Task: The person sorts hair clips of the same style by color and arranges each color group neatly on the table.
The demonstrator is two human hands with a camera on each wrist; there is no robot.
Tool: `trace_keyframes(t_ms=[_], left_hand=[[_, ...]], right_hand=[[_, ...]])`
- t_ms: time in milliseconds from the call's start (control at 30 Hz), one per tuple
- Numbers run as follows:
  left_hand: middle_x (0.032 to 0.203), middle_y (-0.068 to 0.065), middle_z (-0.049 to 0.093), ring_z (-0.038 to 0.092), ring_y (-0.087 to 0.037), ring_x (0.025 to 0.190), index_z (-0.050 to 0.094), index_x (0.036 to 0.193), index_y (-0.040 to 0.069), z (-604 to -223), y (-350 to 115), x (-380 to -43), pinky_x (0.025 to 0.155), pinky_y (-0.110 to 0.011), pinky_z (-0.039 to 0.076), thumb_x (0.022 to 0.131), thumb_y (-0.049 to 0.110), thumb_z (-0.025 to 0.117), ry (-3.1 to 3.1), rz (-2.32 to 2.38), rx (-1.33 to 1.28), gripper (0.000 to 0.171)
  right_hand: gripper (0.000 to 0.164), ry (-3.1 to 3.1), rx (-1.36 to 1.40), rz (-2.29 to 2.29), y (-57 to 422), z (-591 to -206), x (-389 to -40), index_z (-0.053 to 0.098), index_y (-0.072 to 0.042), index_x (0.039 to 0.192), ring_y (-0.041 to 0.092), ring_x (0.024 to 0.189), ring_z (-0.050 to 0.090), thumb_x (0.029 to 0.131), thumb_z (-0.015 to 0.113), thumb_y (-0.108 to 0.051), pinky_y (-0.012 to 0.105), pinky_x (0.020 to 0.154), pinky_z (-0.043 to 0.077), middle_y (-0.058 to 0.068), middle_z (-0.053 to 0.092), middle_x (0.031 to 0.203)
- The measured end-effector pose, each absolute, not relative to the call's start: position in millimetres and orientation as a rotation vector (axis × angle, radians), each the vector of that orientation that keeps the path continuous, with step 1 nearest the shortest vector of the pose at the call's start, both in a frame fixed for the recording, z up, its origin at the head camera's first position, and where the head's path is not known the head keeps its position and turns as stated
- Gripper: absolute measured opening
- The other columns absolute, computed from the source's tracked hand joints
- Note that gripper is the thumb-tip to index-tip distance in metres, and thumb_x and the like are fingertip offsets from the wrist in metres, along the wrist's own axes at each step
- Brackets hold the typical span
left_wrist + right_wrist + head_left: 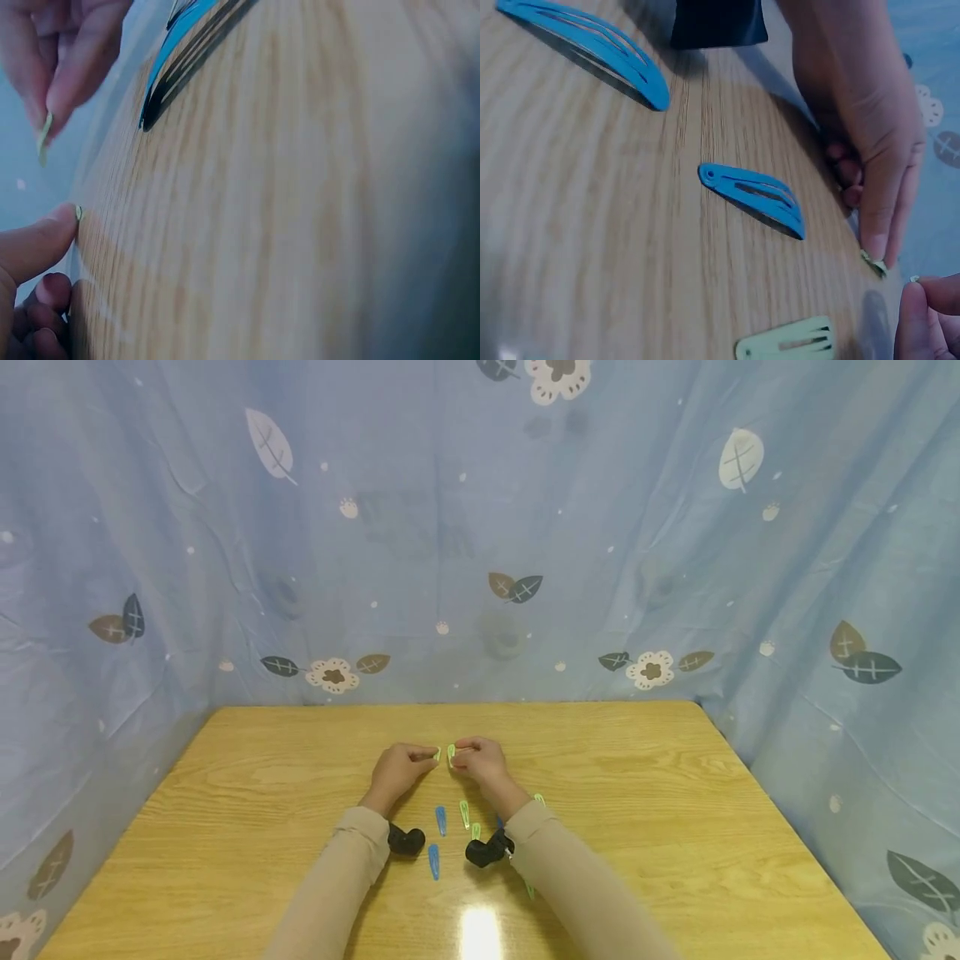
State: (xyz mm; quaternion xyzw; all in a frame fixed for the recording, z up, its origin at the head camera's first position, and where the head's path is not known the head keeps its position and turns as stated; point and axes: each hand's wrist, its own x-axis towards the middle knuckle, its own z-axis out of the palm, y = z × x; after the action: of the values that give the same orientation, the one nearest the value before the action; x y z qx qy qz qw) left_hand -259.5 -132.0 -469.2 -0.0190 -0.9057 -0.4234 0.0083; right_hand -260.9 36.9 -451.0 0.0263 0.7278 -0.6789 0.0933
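A blue curtain (420,535) with leaf motifs stands behind the wooden table (637,793). My sleeved forearms (326,881) reach across it, each bearing a black wrist device (407,842). At their ends, my left hand (392,777) pinches one light-green hair clip (437,754) by its fingertips; my right hand (483,763) likewise pinches a second green clip (452,756), just beside but apart. Nearer me, between the forearms, lie two blue clips (441,821) and, to their right, two loose green clips (464,814); further clips (539,799) show partly around my right forearm.
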Motion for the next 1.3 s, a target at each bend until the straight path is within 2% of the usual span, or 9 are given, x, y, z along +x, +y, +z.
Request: trace_keyframes(t_ms=[233,533,800,1300], left_hand=[[0.117,-0.006,0.068,0.061,-0.029,0.111,0.073,0.110,0.020,-469.3,-130.9,-257.9,0.092,-0.048,0.050,0.087,0.026,0.070,-2.830,-1.317,-0.057,0.025],[0.116,-0.006,0.069,0.062,-0.028,0.111,0.074,0.109,0.020,-466.6,-130.6,-259.6,0.090,-0.047,0.050,0.086,0.026,0.071,-2.819,-1.304,-0.060,0.024],[0.116,-0.005,0.069,0.062,-0.028,0.110,0.073,0.111,0.020,-465.2,-129.7,-256.8,0.089,-0.047,0.051,0.086,0.027,0.070,-2.831,-1.304,-0.045,0.026],[0.119,-0.004,0.067,0.060,-0.028,0.114,0.072,0.112,0.021,-467.1,-130.3,-257.1,0.093,-0.049,0.049,0.086,0.028,0.070,-2.840,-1.321,-0.030,0.027]], right_hand=[[0.029,2.201,0.146,-2.002,26.7,-457.4,-266.6,0.063,0.004,0.115,0.027,0.091,0.067,0.086,0.062,0.004,0.031,0.077,0.058,0.021,0.060,0.110],[0.020,2.370,0.211,-1.875,14.0,-450.5,-271.1,0.067,0.004,0.102,0.022,0.075,0.067,0.082,0.064,0.006,0.027,0.067,0.059,0.019,0.064,0.098],[0.018,2.472,0.267,-1.799,8.6,-451.0,-271.6,0.068,0.003,0.097,0.017,0.065,0.067,0.079,0.068,0.007,0.024,0.059,0.058,0.017,0.066,0.089],[0.019,2.688,0.195,-1.591,7.1,-453.6,-268.8,0.069,0.001,0.097,0.015,0.060,0.065,0.078,0.067,0.001,0.024,0.053,0.053,0.010,0.069,0.081]])
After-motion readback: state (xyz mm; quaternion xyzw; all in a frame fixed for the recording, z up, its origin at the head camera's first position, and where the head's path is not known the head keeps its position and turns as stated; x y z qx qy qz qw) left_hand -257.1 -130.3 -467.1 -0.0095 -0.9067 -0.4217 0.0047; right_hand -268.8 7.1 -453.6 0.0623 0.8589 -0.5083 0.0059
